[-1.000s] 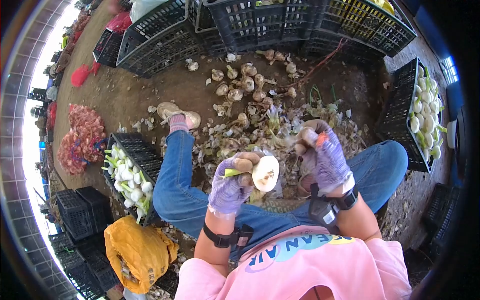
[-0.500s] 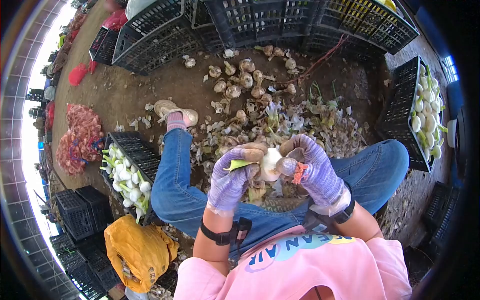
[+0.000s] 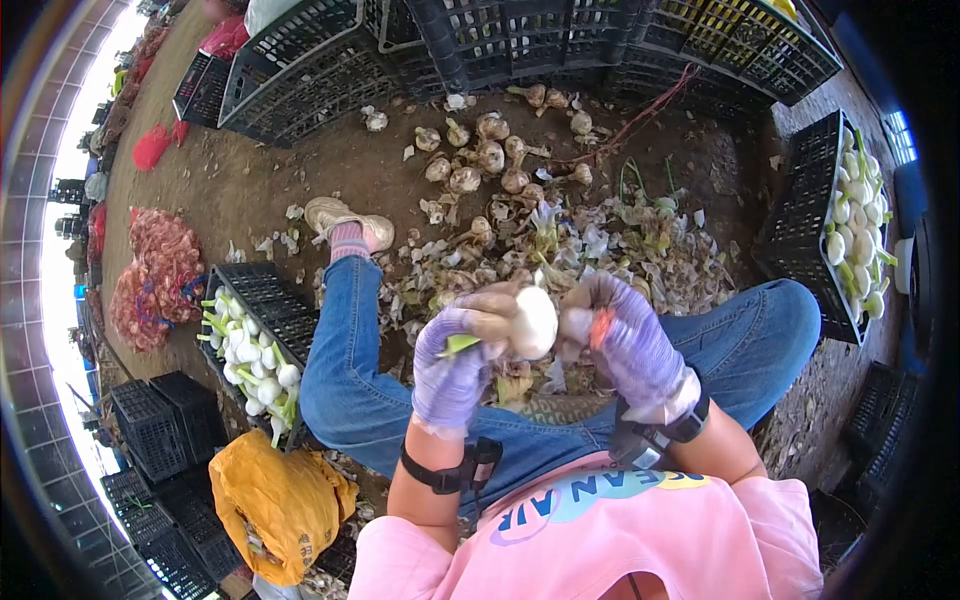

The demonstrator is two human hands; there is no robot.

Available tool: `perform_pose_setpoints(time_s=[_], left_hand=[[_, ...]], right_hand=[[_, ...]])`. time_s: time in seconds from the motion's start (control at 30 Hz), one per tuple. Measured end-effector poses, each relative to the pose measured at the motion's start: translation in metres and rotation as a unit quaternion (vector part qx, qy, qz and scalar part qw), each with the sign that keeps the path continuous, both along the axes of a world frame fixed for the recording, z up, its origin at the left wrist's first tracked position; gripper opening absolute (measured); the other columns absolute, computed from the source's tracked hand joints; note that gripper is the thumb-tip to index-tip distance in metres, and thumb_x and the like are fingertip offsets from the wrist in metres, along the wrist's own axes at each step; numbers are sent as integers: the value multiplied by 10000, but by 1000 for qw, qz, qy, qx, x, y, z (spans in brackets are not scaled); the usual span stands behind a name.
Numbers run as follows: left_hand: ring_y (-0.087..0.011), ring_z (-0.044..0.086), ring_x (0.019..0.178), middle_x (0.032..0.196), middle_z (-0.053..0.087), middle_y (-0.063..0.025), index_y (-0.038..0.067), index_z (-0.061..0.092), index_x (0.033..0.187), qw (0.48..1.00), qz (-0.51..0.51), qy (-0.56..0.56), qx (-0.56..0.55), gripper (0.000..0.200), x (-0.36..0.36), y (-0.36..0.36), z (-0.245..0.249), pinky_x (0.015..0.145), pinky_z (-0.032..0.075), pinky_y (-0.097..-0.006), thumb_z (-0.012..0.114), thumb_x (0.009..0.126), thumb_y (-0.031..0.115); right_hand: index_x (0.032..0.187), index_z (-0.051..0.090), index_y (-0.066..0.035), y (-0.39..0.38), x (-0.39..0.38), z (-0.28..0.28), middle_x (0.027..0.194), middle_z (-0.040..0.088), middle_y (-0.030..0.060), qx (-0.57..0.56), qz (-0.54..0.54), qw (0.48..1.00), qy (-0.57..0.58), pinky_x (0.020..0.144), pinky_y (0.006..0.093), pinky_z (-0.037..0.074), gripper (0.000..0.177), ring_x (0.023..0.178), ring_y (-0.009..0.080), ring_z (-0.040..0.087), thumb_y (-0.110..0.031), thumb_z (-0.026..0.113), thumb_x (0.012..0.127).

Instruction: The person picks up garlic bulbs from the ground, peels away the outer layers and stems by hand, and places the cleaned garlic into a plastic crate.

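Observation:
My left hand (image 3: 462,345), in a purple knit glove with dirty fingertips, is closed around a peeled white garlic bulb (image 3: 535,322). A short piece of green stem (image 3: 459,344) pokes out of that hand on the left. Just right of the bulb is my right hand (image 3: 625,335), gloved alike, with something orange-red wrapped on a finger. Its fingers are curled together and slightly blurred; whatever they pinch is hidden. Below both hands, peeled skins (image 3: 600,240) litter the ground between my legs.
Unpeeled garlic bulbs (image 3: 490,157) lie on the dirt ahead. Crates of peeled garlic stand at left (image 3: 262,300) and right (image 3: 800,200). Black crates (image 3: 530,45) line the far side. A yellow sack (image 3: 280,500) sits at lower left, and a red net bag (image 3: 160,275) lies beyond.
The bulb has turned more upright in my left hand, showing more of its white side. My right fingers have come away from its face, a little to the right.

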State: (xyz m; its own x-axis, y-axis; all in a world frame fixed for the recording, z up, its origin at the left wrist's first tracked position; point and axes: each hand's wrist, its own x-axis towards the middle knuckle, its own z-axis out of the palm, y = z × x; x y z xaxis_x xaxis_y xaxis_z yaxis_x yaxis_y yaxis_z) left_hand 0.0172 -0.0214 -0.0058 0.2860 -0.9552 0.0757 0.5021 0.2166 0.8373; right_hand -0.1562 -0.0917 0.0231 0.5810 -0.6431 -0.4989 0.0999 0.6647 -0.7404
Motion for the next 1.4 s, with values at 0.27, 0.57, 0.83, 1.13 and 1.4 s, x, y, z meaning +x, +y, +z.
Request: perform_pose_setpoints(time_s=[0.27,0.57,0.83,1.13,1.4], left_hand=[[-282,571,987,929,618,-107,37,628,809,973,-101,202,37,260,6,-4,-22,780,507,-379,743,734,258],[-284,612,882,831,626,-134,55,603,840,934,19,340,105,232,48,-66,-68,816,497,-520,685,712,230],[-283,582,970,1234,480,-174,64,426,1286,882,87,-298,353,579,104,-172,-210,812,504,-342,679,784,200],[-361,497,1084,1251,345,-206,99,434,1188,701,81,-500,502,546,83,-220,-227,920,440,-380,716,728,181],[-162,514,943,1070,491,-69,63,440,1128,961,-119,-95,230,628,30,-116,-77,782,468,-289,792,608,62]], right_hand=[[1064,512,-28,-9,5,-9,936,554,28,-21,15,994,-103,752,253,488,263,829,103,559,-113,620,840],[946,599,-20,-19,8,-45,803,588,11,36,194,980,-12,624,248,458,168,699,79,543,-151,630,846],[983,619,-9,-30,1,-124,897,594,176,-257,219,926,167,758,368,472,370,834,347,582,-268,717,737],[1115,568,-46,-53,8,-125,992,577,172,-204,143,941,228,838,371,453,385,949,333,558,-202,668,777],[1140,557,-15,-61,13,-85,1063,592,47,-49,-153,986,43,827,267,444,292,972,108,529,-143,566,877]])
